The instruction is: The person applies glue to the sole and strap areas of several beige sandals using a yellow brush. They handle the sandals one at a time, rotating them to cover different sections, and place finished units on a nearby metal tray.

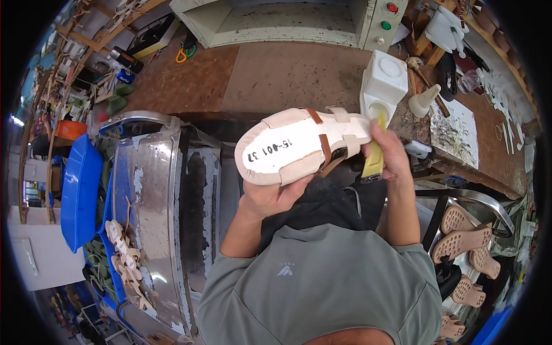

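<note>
Left hand (pixel 270 195): closed under the sandal (pixel 299 146), holding it sole-up at chest height.
Right hand (pixel 391 152): gripping a yellow brush (pixel 375 158), working at the sandal's strap end.
Glue pot (pixel 384 86): standing open on the worktop (pixel 454 135), just beyond.
Progress: judged mid-batch; soles (pixel 460 241) are waiting at right, strapped uppers (pixel 123 259) at left.
</note>
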Available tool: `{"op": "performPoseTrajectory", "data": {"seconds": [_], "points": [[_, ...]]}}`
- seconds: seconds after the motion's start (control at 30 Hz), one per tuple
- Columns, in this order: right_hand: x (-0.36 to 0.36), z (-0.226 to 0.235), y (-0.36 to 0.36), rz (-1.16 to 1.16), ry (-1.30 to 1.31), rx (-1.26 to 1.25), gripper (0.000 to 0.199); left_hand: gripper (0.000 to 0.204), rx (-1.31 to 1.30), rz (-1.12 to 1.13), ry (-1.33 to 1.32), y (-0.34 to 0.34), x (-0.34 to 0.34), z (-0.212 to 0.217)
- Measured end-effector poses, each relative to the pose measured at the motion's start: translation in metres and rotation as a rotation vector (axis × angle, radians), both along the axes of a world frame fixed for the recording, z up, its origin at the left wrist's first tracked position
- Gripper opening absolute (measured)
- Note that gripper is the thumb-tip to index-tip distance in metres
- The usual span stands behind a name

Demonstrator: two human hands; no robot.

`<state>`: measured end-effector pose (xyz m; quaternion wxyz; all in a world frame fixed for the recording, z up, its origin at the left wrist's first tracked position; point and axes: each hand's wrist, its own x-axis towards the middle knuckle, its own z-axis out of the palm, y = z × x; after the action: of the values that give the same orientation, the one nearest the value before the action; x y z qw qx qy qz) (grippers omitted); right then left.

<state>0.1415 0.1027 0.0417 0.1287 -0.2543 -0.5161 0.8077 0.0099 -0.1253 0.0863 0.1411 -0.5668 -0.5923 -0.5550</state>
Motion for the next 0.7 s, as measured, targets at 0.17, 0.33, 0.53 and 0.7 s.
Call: {"op": "performPoseTrajectory", "data": {"seconds": [0.17,0.33,0.53,0.7], "points": [[0.034,0.026,0.028,-0.367,0.269,0.069,0.043,0.032,-0.057,0.149,0.185,0.006,0.004,0.006],[0.019,0.080,-0.038,-0.004,0.713,0.825,0.026,0.035,-0.055,0.081,0.239,0.022,0.016,0.012],[0.023,0.094,-0.053,0.170,0.964,1.322,0.019,0.040,-0.146,-0.126,-0.232,0.013,0.023,0.011],[0.019,0.095,-0.044,0.084,0.913,1.341,0.021,0.040,-0.107,-0.134,-0.095,0.010,0.026,0.005]]}}
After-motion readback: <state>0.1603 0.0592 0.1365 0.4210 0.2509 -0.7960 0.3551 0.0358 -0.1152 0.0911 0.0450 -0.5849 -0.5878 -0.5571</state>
